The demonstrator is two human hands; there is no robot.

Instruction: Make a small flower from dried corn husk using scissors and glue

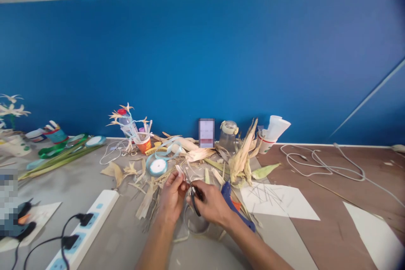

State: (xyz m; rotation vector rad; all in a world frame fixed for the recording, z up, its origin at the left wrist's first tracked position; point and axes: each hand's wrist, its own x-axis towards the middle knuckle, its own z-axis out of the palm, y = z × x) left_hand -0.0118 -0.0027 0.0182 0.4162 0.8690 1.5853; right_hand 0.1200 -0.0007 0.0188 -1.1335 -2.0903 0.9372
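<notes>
At lower centre of the frame, a pale husk strip is pinched in the fingertips of the left hand, while black-handled scissors are gripped by the closed right hand, blades pointed up toward the strip.

Both hands are held just over a grey table strewn with dried husks. A blue glue gun is seen just right of the right hand and a ribbon spool just above the left. A white power strip lies at lower left, with white paper and a white cable at right.
</notes>
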